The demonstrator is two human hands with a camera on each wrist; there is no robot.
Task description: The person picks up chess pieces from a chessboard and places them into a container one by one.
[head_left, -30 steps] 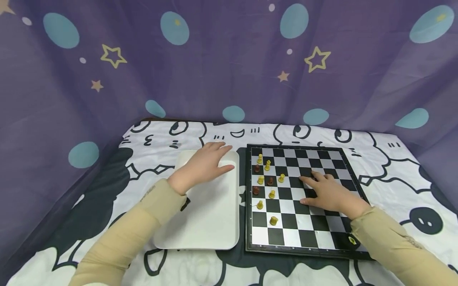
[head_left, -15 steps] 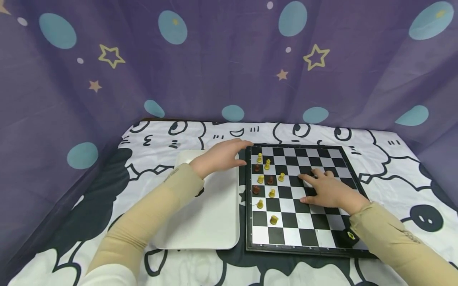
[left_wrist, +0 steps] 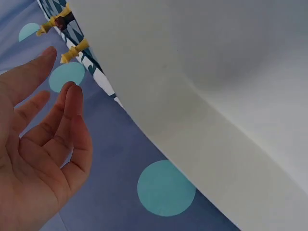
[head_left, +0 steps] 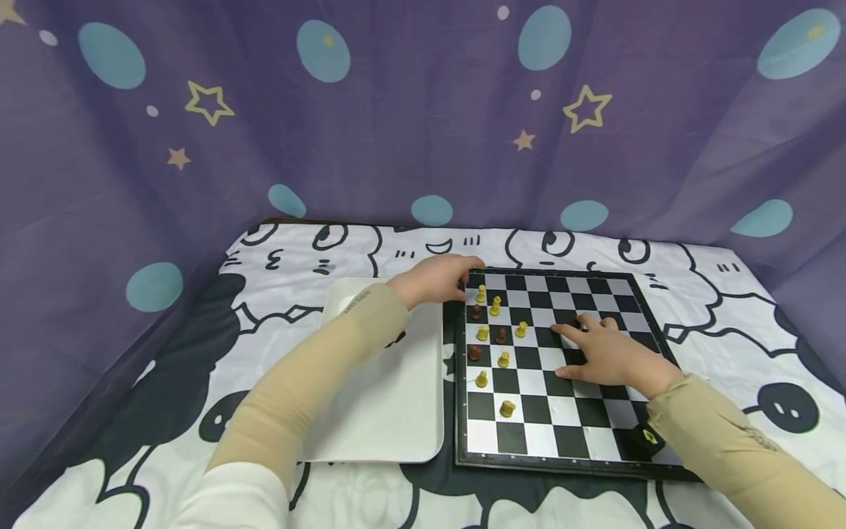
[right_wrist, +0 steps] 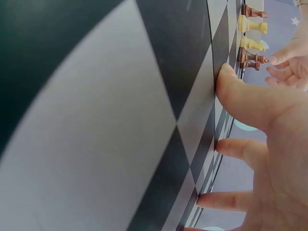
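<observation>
Resting right hand (head_left: 611,358), one chessboard (head_left: 563,409), ten chessmen (head_left: 504,359)

Light is soft, the left wrist dimmer.

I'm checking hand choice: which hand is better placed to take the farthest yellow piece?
Probably the left hand: it holds nothing, and its fingers are right beside that yellow piece. The right hand touches the board farther right.
</observation>
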